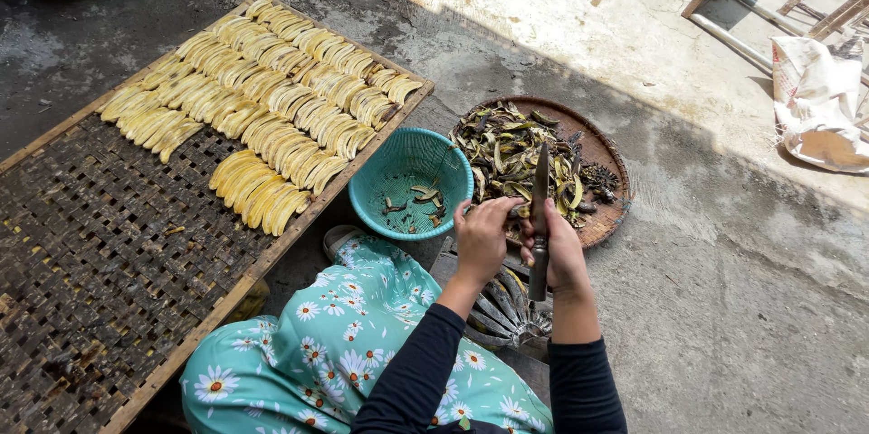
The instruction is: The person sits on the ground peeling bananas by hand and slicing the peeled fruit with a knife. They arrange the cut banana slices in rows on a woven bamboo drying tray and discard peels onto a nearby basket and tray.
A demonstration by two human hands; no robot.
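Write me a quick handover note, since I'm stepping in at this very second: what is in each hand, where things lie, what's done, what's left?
Right hand: gripping a long dark-bladed knife, blade pointing away.
Left hand: closed on something small at the blade; it is hidden.
Round flat woven tray ahead holds a heap of dark and yellow peels.
Teal plastic basket left of it holds only a few scraps.
Done: rows of peeled yellow slices fill the far end of the woven bamboo drying rack.
Left: the rack's near end is bare.
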